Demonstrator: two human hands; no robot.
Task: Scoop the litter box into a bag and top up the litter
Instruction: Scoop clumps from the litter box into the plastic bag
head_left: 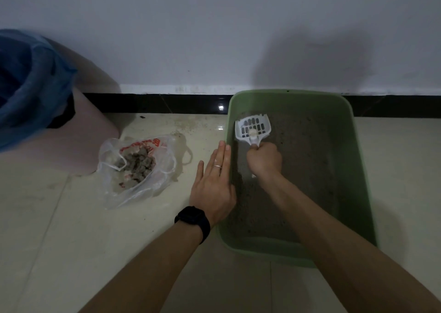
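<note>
Nearest the camera, two bare forearms reach out over the tiled floor point(71, 241), the left one wearing a black watch point(193, 219). Just beyond, the left hand point(213, 183) lies flat with straight fingers, a ring point(217, 166) on one, pressed against the left rim of the green box point(257, 248), apparently steadying it. The right hand point(264, 160) is fisted round the handle of the white scoop point(253, 127), whose slotted head sits over the far left corner of the grey litter point(305, 169) with one pale clump point(253, 133) in it. The scoop looks like light, stiff plastic, best held by the handle as it is now. Kept level, it should let loose grains fall through the slots, though the clump may crumble if shaken hard. Loaded with litter, the box is probably heavy enough to stay put, yet it could slide on the glossy tile. Left of the box, well apart from it, the clear bag point(164, 169) slumps open on the floor, holding grey waste point(138, 165). Thin and limp, it would need its mouth held wide by the loops. Farther left stands a pink bin point(95, 131) with a blue liner point(31, 85), and behind everything runs a black skirting point(155, 103) under a pale wall point(214, 38). No fresh litter for topping up is in view.
</note>
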